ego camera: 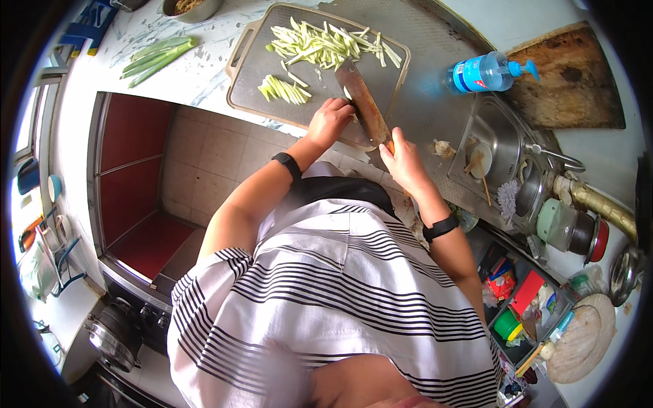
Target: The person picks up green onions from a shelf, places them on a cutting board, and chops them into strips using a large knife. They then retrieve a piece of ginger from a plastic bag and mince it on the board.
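Note:
My right hand (405,160) grips the wooden handle of a cleaver (363,102) with a brown-stained blade. The blade lies slantwise over the cutting board (245,92), its far end near a heap of pale green vegetable strips (316,43). A small pale piece (348,93) sits against the blade's left side. My left hand (331,121) is on the board's near edge, fingers curled close against the blade; whatever is under them is hidden. Left of it, thin slices (283,90) lie overlapped in a row on the board.
Green scallion stalks (158,57) lie on the marble-patterned counter (209,76); a metal bowl (191,11) stands behind. To the right are a blue pump bottle (479,74), a garlic bulb (443,148), a steel sink (492,127) holding a small bowl, and a stained wooden board (566,79).

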`<state>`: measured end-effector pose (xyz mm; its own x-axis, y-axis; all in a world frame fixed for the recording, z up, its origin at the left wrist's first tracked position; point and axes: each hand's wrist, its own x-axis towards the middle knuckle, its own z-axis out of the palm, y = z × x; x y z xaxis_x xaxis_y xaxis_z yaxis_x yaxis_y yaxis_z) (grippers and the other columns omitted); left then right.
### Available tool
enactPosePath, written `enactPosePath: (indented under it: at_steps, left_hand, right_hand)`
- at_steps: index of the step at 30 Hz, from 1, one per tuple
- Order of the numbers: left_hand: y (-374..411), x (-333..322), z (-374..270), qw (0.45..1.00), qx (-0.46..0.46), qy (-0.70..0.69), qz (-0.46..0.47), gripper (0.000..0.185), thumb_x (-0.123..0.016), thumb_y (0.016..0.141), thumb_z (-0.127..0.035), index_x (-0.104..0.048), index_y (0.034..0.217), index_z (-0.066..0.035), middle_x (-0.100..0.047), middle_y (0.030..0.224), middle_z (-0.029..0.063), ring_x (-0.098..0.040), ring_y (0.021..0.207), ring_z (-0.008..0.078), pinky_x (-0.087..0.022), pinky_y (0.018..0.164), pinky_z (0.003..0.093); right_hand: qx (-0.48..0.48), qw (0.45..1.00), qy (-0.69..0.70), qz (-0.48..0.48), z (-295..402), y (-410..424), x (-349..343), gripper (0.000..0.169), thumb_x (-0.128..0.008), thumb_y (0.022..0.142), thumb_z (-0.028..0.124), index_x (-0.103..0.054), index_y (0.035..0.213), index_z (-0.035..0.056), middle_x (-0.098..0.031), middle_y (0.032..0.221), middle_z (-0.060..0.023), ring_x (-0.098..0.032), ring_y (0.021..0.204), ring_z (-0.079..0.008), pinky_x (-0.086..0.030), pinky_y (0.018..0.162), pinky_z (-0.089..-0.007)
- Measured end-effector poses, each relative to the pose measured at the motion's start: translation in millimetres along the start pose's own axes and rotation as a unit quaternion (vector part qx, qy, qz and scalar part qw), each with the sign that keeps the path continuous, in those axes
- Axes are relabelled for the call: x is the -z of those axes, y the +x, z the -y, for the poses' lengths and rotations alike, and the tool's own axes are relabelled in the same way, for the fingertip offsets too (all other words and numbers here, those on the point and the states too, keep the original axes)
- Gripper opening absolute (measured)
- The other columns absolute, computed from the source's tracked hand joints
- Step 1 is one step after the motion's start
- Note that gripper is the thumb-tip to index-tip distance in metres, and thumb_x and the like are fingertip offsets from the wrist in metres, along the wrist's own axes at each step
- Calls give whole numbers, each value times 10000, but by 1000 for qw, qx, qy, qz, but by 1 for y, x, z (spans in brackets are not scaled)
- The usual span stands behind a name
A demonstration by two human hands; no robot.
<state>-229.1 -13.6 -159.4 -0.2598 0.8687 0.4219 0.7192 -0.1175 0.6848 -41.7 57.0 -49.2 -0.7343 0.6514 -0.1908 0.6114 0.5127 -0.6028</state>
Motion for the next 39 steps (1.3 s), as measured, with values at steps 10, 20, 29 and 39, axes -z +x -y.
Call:
enactPosePath:
  at_steps: [10,20,29,39]
  left_hand:
    - [2,0,4,1000,8,-7,-4,125,-659,726,-48,-605,838,-64,-604,881,80,-572,823,284,-488,740,365]
    - [-5,1,3,1000,4,-12,-4,120,-648,735,-46,-604,845,-64,-600,876,76,-574,839,279,-489,746,360]
    - [-5,1,5,999,-6,5,36,158,-661,710,-60,-611,860,-64,-598,915,78,-570,870,279,-485,777,355]
    - [27,16,13,987,-87,25,135,440,-704,658,-92,-610,1088,-99,-575,1155,50,-513,1072,275,-437,928,359]
  right_hand:
    - [11,999,-1,-47,-8,17,-33,267,-599,854,170,-400,925,7,-583,670,-230,-590,668,-433,-465,562,-484]
    - [26,1000,-4,-17,-5,3,-15,258,-602,851,154,-401,916,6,-576,666,-230,-588,668,-431,-460,556,-482]
    - [23,999,18,-39,-7,20,-32,268,-598,855,164,-393,911,1,-575,673,-231,-584,671,-436,-451,561,-479]
    - [-65,983,125,-114,-29,-1,-1,289,-612,857,190,-429,978,3,-579,690,-230,-584,678,-438,-441,550,-465]
